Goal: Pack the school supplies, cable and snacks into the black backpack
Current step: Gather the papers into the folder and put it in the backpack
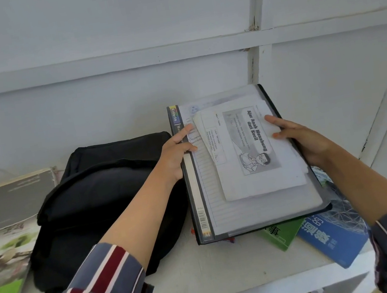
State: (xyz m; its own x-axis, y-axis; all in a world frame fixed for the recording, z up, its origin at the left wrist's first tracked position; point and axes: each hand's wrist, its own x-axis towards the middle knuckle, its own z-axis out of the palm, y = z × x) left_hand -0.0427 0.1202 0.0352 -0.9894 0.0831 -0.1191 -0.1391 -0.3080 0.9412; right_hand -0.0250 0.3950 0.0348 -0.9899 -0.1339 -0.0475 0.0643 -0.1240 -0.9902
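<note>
A clear-cover folder with a dark spine and loose printed papers under its cover sits tilted above the white table. My left hand grips its left spine edge, thumb on top. On the right edge, my right hand holds it with the thumb pressing on the papers. The black backpack lies flat on the table to the left of the folder, under my left forearm; I cannot tell whether it is unzipped.
A green book and a blue book lie under the folder's near right corner. Grey and green books are stacked at the far left. A white wall with battens stands behind; the table edge runs along the front.
</note>
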